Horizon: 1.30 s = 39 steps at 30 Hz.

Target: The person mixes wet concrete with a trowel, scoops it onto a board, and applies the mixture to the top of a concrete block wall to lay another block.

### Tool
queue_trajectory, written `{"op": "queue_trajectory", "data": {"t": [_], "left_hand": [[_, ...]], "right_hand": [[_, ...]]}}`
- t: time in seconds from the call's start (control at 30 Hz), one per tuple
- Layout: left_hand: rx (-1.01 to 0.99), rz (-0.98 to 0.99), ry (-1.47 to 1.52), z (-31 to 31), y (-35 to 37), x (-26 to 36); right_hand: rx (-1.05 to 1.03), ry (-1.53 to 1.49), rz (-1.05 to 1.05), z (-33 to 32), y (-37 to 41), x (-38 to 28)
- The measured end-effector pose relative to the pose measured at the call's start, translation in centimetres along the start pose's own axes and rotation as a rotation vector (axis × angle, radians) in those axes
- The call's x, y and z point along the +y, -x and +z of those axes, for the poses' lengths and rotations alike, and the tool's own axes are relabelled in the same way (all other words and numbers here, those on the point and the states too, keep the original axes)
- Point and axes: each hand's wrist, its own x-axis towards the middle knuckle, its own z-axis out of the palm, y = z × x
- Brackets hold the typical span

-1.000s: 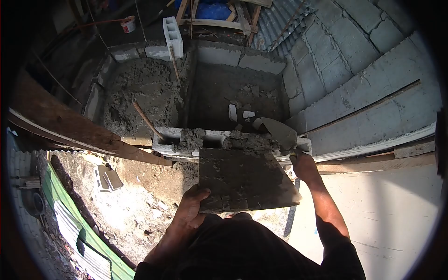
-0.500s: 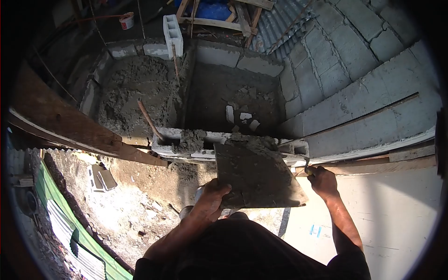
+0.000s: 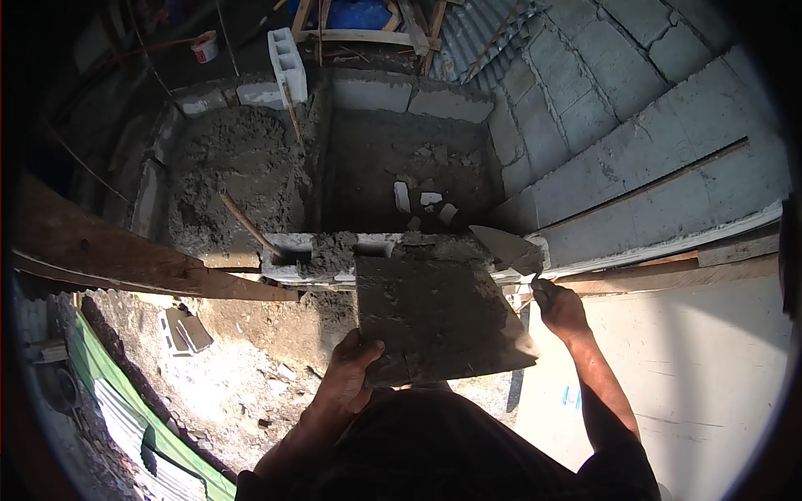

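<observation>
My left hand (image 3: 354, 361) grips the lower left edge of a flat, mortar-stained board (image 3: 434, 321), thumb on top. The board is tilted against the near side of a low hollow-block wall (image 3: 288, 269). In my right hand (image 3: 560, 309) is the handle of a pointed trowel (image 3: 505, 249), its blade lying over the wall's top at the right end. Wet mortar (image 3: 447, 249) covers part of the block tops, and some block cells still show as dark openings. A rusty rebar (image 3: 246, 220) sticks up from the wall's left end.
Beyond the wall, wet mortar (image 3: 230, 179) fills the left bay; block fragments (image 3: 402, 197) lie in the right one. A hollow block (image 3: 287, 67) stands upright at the back. A block wall (image 3: 601, 117) bounds the right, a wooden plank (image 3: 125, 238) the left.
The trowel blade has come into view over the wall's right end as my right hand turned and shifted slightly left. The board and left hand moved slightly left and down in view.
</observation>
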Motion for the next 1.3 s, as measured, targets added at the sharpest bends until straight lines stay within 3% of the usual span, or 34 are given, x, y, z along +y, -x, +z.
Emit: {"op": "queue_trajectory", "data": {"t": [0.1,0.17,0.23,0.27,0.4,0.5,0.57,0.63,0.73,0.93,1.07,1.23,1.3], "left_hand": [[0.068,0.007,-0.015,-0.8,2.0,1.4],[0.113,0.032,-0.027,-1.4,2.9,2.1],[0.151,0.058,-0.005,-2.2,3.7,2.5],[0.158,0.061,-0.001,-2.5,3.9,2.4],[0.212,0.074,0.045,-2.7,4.8,2.5],[0.234,0.128,0.074,-3.1,5.7,2.7],[0.242,0.161,0.082,-3.6,6.1,3.0],[0.286,0.181,0.085,-4.2,6.8,3.0],[0.307,0.206,0.091,-4.6,7.7,2.8],[0.346,0.261,0.141,-4.5,9.1,0.8],[0.384,0.316,0.148,-2.7,10.1,-0.6],[0.423,0.400,0.073,-0.3,11.3,-2.6],[0.421,0.407,0.026,0.9,12.0,-2.7]], "right_hand": [[-0.079,-0.057,-0.004,4.1,-1.4,3.7],[-0.100,-0.278,0.020,5.8,-2.1,3.0],[-0.254,-0.238,-0.074,6.9,-2.7,2.1],[-0.412,-0.480,0.389,6.0,-2.9,-0.9],[-0.435,-0.578,0.421,5.8,-4.5,-5.3],[-0.443,-0.505,0.361,7.1,-6.2,-6.4],[-0.373,-0.307,0.092,7.5,-7.3,-7.3],[-0.361,-0.269,0.034,7.4,-8.2,-8.3],[-0.180,-0.175,-0.354,7.1,-8.9,-9.0],[-0.230,-0.071,-0.453,8.7,-10.7,-10.6],[-0.100,-0.110,-0.474,8.5,-10.2,-12.1],[0.088,-0.421,-0.413,7.3,-7.8,-5.7],[0.126,-0.441,-0.533,6.8,-5.3,-3.0]]}}
